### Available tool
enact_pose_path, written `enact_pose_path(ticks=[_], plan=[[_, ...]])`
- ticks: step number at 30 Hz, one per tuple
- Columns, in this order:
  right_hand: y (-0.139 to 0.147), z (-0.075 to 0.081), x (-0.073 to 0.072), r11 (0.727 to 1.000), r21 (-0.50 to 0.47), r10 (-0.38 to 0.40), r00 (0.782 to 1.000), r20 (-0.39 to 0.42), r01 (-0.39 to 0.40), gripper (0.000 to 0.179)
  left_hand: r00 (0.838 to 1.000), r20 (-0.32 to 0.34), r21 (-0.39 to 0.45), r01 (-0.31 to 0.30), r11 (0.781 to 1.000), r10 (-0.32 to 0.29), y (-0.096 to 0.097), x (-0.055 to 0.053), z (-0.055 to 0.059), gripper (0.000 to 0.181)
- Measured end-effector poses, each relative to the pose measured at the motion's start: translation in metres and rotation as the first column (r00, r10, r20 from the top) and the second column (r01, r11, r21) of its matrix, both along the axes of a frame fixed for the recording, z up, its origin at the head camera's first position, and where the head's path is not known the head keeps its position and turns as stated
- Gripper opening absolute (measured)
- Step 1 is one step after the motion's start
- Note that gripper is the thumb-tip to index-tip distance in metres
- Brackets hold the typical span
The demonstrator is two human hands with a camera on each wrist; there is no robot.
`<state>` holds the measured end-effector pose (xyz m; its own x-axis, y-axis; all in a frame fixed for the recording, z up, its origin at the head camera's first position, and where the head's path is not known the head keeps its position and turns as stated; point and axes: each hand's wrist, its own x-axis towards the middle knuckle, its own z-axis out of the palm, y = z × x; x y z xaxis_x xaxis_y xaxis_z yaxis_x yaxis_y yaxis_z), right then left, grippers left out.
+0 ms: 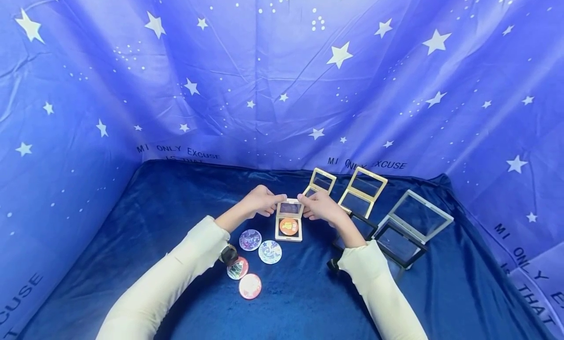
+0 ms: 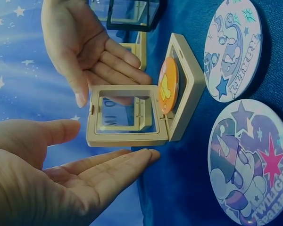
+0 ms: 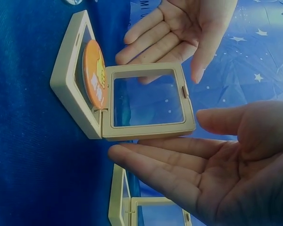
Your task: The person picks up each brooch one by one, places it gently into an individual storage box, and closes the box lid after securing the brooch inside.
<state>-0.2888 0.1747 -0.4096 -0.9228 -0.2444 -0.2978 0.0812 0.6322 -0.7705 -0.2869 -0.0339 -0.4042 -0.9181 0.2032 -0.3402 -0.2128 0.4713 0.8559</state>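
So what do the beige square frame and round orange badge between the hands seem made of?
Beige square frame: likely plastic, matte, going by its moulded corners; its see-through pane could be film. Round orange badge: possibly coated metal, smooth finish, given its rounded rim.

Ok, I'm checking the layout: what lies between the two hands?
An open beige frame with an orange badge sits between the left hand and right hand, as the head view shows.
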Motion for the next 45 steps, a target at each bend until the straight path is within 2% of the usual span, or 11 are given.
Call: enact_pose_path(ticks=[8, 15, 24, 34, 45], plan=[[0.001, -0.006, -0.002, 1.0, -0.014, 0.008, 0.999, 0.038, -0.007, 0.056, 1.0, 0.024, -0.002, 0.006, 1.0, -0.006, 0.001, -0.003, -0.009, 0.049], [0.001, -0.007, -0.003, 1.0, -0.024, 0.006, 0.999, 0.054, -0.005, 0.057, 0.999, 0.051, 0.016, 0.014, 1.0, -0.015, -0.001, -0.003, -0.01, 0.053], [0.001, -0.006, -0.004, 1.0, -0.016, 0.01, 0.999, 0.051, -0.009, 0.058, 0.997, 0.081, 0.029, 0.016, 0.999, -0.018, -0.003, -0.01, -0.015, 0.058], [0.002, -0.004, -0.004, 1.0, -0.006, 0.024, 0.998, 0.055, -0.024, 0.059, 0.996, 0.08, 0.016, 0.036, 0.999, -0.037, -0.004, -0.01, -0.012, 0.055], [0.007, 0.0, -0.006, 0.997, 0.007, 0.082, 0.993, 0.083, -0.083, 0.058, 0.993, 0.093, 0.011, 0.075, 0.997, -0.075, -0.007, -0.009, -0.011, 0.057]])
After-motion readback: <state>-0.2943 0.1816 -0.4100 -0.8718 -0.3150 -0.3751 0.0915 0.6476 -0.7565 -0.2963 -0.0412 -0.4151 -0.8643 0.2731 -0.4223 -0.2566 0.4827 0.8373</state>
